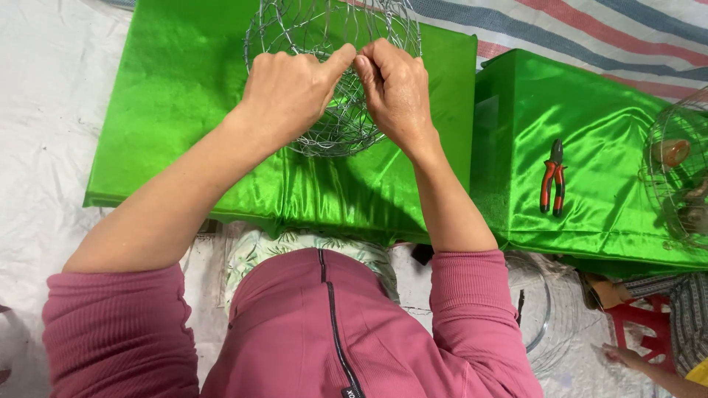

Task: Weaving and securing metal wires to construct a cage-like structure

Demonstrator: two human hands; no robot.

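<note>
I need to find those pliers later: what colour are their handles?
Red-orange with black, on the pliers lying on the green satin cloth; the head view shows them.

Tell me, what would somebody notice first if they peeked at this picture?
Probably the shiny bright green cloth spread over the work surface. In the middle near the top, the left hand and right hand pinch the wires of a round wire mesh frame lying on the cloth. To the right, red-handled pliers lie on a second green-covered block.
</note>
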